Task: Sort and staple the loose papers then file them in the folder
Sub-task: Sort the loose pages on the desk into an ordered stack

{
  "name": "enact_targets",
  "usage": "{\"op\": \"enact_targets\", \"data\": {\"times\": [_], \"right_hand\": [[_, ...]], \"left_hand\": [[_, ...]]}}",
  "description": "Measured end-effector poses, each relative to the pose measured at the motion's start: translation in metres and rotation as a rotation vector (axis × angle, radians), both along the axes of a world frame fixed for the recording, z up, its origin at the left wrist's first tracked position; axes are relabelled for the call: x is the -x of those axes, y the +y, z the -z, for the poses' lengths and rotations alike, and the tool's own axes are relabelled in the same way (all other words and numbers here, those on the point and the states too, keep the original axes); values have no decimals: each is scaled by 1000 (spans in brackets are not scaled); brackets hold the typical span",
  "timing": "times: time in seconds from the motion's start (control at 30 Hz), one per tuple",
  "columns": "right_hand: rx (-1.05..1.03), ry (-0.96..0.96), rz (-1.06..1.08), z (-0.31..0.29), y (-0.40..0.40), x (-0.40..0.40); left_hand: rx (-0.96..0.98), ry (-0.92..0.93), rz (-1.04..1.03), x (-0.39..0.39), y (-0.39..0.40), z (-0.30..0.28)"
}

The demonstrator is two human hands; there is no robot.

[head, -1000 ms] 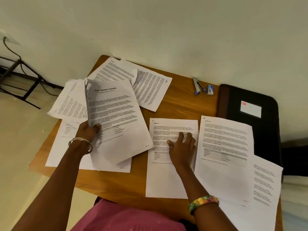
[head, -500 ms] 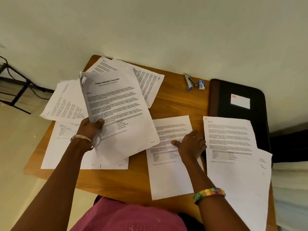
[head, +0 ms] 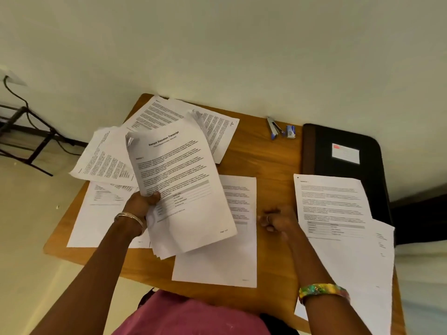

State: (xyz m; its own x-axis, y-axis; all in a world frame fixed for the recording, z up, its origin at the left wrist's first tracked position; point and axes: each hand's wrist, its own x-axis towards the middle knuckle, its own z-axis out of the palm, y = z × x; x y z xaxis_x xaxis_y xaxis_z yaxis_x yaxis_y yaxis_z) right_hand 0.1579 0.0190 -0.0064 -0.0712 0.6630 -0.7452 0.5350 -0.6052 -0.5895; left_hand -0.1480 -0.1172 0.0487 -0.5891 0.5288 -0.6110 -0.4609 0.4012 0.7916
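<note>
My left hand [head: 142, 201] grips a stack of printed papers [head: 179, 180] by its lower left edge and holds it tilted above the table's left half; the top page is headed "Sample Education Transcript". My right hand [head: 278, 221] is blurred, its fingers curled with nothing in them, over bare wood between a middle sheet [head: 217, 257] and a right sheet [head: 331, 204]. A black folder [head: 321, 160] with a white label lies shut at the back right. A stapler [head: 274, 128] lies at the back edge next to a small blue staple box [head: 291, 131].
More loose sheets lie on the wooden table [head: 266, 160]: two at the back [head: 217, 131], some overhanging the left edge [head: 104, 160], one at the front left [head: 96, 226], and one [head: 358, 274] under the right sheet. A wall runs close behind.
My right hand has lifted off the middle sheet and moved right into the gap beside it, its fingers curling. The stack in my left hand has swung right, over the middle sheet's corner.
</note>
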Motion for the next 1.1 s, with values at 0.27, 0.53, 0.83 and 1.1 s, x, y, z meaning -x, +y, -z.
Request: {"op": "enact_targets", "data": {"times": [0.27, 0.53, 0.83, 1.1], "right_hand": [[-320, -580, -243, 6, -62, 62], [-225, -200, 69, 22, -53, 52], [-302, 286, 172, -25, -7, 6], [-317, 522, 152, -72, 3, -22]], "left_hand": [[30, -45, -29, -14, -5, 9], [68, -36, -24, -20, -16, 2], [19, -59, 77, -40, 2, -11], [0, 20, 279, -91, 59, -43]]}}
